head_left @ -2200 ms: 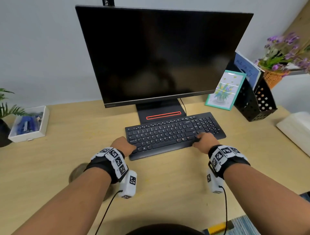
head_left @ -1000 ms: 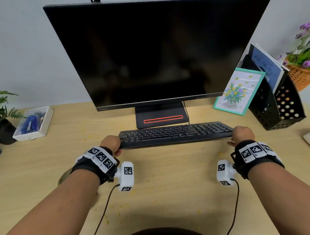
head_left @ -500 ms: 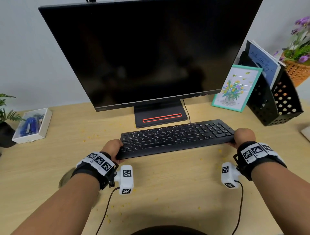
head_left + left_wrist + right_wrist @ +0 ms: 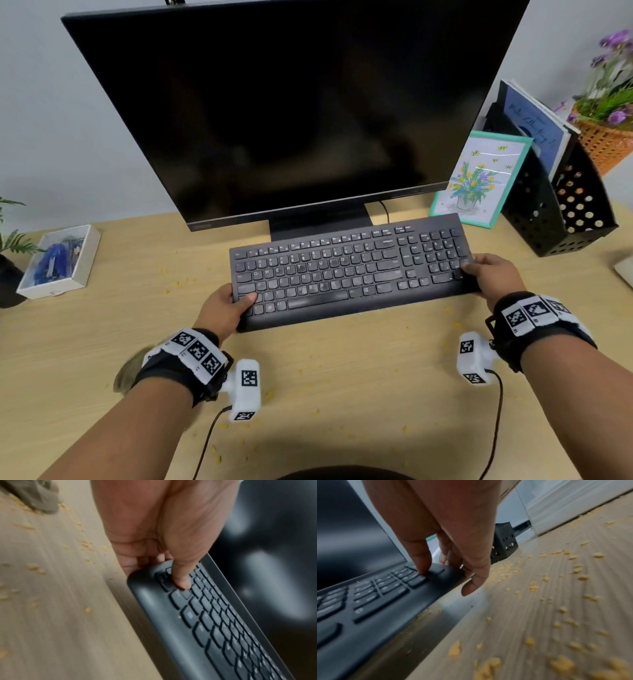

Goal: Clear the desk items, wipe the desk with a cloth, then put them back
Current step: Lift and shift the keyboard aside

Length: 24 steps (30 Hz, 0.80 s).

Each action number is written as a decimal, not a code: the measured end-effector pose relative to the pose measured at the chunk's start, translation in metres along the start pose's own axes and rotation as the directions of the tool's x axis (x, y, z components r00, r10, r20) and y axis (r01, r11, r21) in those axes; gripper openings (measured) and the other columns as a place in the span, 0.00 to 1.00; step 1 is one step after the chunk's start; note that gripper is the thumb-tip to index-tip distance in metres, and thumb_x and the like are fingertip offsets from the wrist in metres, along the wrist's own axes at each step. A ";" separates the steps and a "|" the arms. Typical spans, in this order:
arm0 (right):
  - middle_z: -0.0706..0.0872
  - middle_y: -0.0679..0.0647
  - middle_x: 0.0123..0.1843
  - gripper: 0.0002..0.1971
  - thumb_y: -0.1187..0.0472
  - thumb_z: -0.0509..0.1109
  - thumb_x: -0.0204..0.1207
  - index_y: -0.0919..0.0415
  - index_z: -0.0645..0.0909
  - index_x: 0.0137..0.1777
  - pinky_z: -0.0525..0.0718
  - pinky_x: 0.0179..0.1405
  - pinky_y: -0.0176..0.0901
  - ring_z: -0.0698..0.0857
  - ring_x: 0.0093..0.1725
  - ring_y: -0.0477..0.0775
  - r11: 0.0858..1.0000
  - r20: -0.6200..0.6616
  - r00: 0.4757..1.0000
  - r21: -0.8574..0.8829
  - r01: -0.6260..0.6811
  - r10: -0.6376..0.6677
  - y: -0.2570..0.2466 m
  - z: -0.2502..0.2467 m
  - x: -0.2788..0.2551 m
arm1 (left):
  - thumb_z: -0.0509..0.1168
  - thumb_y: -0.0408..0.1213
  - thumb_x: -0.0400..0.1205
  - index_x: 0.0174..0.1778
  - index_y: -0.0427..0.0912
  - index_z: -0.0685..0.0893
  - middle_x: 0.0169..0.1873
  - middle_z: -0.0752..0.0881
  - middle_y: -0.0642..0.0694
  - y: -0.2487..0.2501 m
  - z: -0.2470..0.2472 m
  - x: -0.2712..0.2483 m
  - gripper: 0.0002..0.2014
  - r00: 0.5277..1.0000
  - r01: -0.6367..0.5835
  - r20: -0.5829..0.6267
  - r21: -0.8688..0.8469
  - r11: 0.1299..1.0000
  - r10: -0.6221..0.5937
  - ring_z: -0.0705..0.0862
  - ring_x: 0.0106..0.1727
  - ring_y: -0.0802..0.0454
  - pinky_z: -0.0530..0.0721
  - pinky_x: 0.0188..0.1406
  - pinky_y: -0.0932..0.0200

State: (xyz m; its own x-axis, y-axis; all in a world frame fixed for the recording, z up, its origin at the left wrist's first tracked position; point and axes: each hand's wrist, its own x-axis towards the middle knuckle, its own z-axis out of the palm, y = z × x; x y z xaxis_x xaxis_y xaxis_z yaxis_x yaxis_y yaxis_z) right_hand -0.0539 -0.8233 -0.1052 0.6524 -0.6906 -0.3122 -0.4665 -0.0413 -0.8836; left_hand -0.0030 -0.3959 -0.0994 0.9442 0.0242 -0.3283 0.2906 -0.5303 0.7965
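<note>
Both hands clamped on one black keyboard [image 4: 349,270], held clear of the wooden desk [image 4: 342,377] in front of the dark monitor [image 4: 274,109], far edge tipped up over the monitor's stand. Left hand [image 4: 224,308] wrapped round the near-left corner, thumb pressed on the corner keys and the other fingers curled beneath, plain in the left wrist view [image 4: 154,527]. Right hand [image 4: 493,274] gripping the right end by the number pad, thumb on top and fingers tucked under the edge, seen likewise in the right wrist view [image 4: 445,534]. Shadow under the keyboard's near edge in both wrist views, so no contact with the desk there. Yellow crumbs [image 4: 563,665] scattered over the wood, thickest to the right of the keyboard and thinner to the left and near side. Crumpled grey-brown cloth [image 4: 127,373] lying on the desk just left of the left wrist, partly hidden behind it. White open box [image 4: 85,263] with blue contents at far left, beside a dark plant pot [image 4: 8,284]. Teal-framed flower picture [image 4: 479,178] leaning at far right, just beside a black perforated file holder [image 4: 561,212] with a blue booklet in it, and an orange basket of purple flowers [image 4: 606,144] behind that.
</note>
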 end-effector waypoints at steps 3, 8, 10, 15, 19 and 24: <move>0.85 0.59 0.43 0.12 0.73 0.67 0.74 0.55 0.77 0.36 0.81 0.62 0.64 0.83 0.49 0.62 0.999 0.052 0.999 -0.049 0.004 -0.001 -0.003 0.008 0.003 | 0.67 0.28 0.80 0.60 0.37 0.79 0.53 0.86 0.44 0.006 -0.002 0.002 0.12 0.999 -0.021 -0.043 -0.102 0.995 0.017 0.84 0.53 0.47 0.78 0.56 0.56; 0.85 0.61 0.55 0.10 0.75 0.66 0.76 0.61 0.78 0.52 0.80 0.65 0.57 0.84 0.56 0.62 0.997 0.041 0.996 -0.001 0.083 -0.083 -0.013 0.016 0.003 | 0.67 0.24 0.79 0.58 0.44 0.79 0.52 0.86 0.46 0.013 -0.006 0.003 0.15 0.988 -0.123 -0.117 -0.209 0.970 0.100 0.84 0.53 0.50 0.80 0.58 0.54; 0.85 0.59 0.52 0.11 0.75 0.65 0.77 0.61 0.76 0.55 0.80 0.59 0.50 0.83 0.53 0.59 0.992 0.012 0.992 0.006 0.126 -0.126 -0.016 0.021 0.004 | 0.68 0.25 0.78 0.57 0.47 0.79 0.51 0.87 0.48 0.017 -0.008 0.006 0.16 0.975 -0.177 -0.170 -0.203 0.963 0.143 0.85 0.53 0.52 0.80 0.58 0.55; 0.81 0.56 0.48 0.09 0.71 0.64 0.79 0.66 0.75 0.58 0.76 0.56 0.49 0.79 0.51 0.56 0.967 -0.062 0.975 -0.154 0.204 -0.215 -0.014 0.030 0.003 | 0.71 0.30 0.77 0.53 0.46 0.83 0.50 0.88 0.48 0.017 -0.001 0.007 0.11 0.944 -0.155 -0.297 -0.027 0.988 0.140 0.83 0.50 0.53 0.77 0.54 0.57; 0.82 0.52 0.45 0.10 0.72 0.64 0.76 0.58 0.76 0.52 0.82 0.62 0.60 0.84 0.54 0.64 0.971 -0.046 0.979 -0.149 0.189 -0.198 -0.012 0.032 0.016 | 0.72 0.30 0.76 0.54 0.41 0.85 0.51 0.88 0.45 0.012 0.004 0.006 0.11 0.944 -0.120 -0.310 -0.005 0.993 0.113 0.83 0.50 0.51 0.76 0.52 0.58; 0.80 0.48 0.38 0.12 0.74 0.60 0.79 0.56 0.72 0.44 0.82 0.62 0.61 0.83 0.51 0.61 0.971 -0.043 0.972 -0.065 0.230 -0.233 -0.018 0.033 0.012 | 0.71 0.31 0.77 0.54 0.41 0.84 0.51 0.88 0.47 0.014 0.001 0.009 0.10 0.924 -0.140 -0.358 0.004 0.990 0.132 0.82 0.50 0.53 0.76 0.52 0.58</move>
State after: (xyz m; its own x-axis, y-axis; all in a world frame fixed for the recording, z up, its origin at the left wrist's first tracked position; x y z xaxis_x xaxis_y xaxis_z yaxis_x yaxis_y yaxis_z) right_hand -0.0180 -0.8075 -0.1042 0.7171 -0.6921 -0.0823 -0.3416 -0.2460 -0.9071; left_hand 0.0094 -0.4046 -0.0916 0.9666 0.2559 -0.0168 0.1552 -0.5319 0.8324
